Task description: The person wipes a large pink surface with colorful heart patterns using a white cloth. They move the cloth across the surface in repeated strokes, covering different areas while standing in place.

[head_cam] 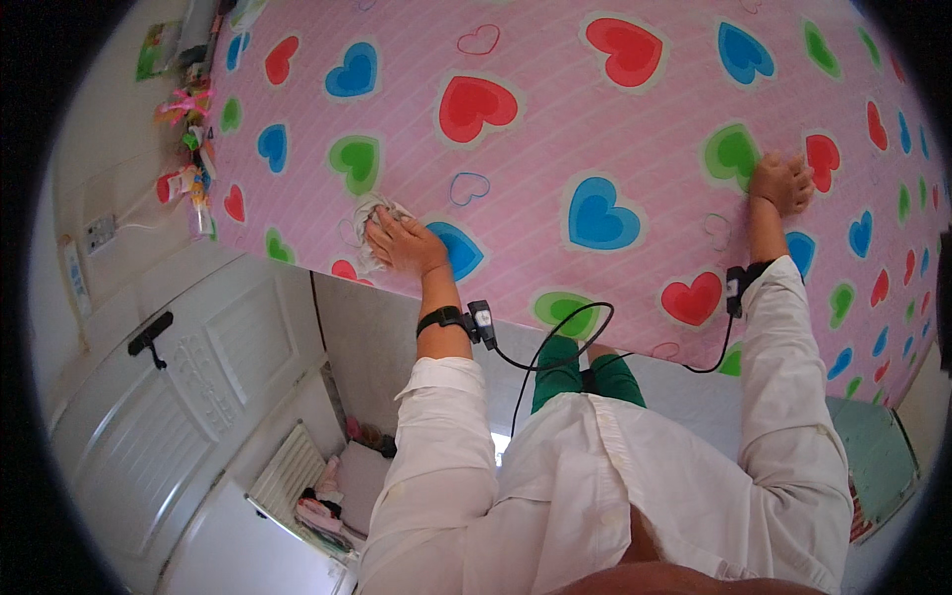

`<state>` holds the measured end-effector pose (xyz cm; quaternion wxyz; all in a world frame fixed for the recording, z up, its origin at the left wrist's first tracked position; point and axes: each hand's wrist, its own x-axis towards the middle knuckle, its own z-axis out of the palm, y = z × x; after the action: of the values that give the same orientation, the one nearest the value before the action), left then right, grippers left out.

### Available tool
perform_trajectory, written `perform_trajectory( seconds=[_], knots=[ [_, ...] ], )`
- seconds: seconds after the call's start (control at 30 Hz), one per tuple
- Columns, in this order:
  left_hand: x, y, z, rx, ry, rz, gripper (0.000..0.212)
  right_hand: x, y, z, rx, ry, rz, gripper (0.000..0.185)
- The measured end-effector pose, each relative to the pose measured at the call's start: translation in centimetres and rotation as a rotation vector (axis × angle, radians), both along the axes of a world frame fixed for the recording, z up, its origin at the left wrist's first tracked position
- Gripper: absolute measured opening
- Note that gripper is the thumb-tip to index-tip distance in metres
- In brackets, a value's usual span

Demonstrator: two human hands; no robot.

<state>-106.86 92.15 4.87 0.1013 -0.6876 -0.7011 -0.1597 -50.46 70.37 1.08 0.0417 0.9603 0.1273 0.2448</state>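
Under my left hand (405,242) lies a crumpled whitish cloth (375,204), bunched beneath the palm and fingers. Both are against a pink covering (535,178) printed with red, blue and green hearts, close to its near left edge. My right hand (782,184) rests on the same covering farther right, between a green heart and a red one. It holds nothing, and its fingers are slightly bent and apart. Black straps with small devices (482,323) sit around both forearms.
A black cable (532,368) loops between the arms over the covering's near edge. Toys and small items (195,156) line the left edge. A white panelled door (201,372) with a black handle stands lower left, near a radiator (286,465). A wall socket (102,233) is beyond.
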Motion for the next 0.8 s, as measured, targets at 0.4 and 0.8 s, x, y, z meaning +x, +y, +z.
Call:
perform_trajectory(
  seconds=[0.4,0.8],
  knots=[
    [0.9,0.0,0.9,-0.011,-0.010,0.052,0.048,1.3,-0.7,-1.0,0.036,0.055,-0.026,0.063],
    [0.9,0.1,1.0,-0.016,-0.020,0.063,0.054,3.5,-1.4,-1.5,0.072,0.215,-0.052,0.077]
  ],
)
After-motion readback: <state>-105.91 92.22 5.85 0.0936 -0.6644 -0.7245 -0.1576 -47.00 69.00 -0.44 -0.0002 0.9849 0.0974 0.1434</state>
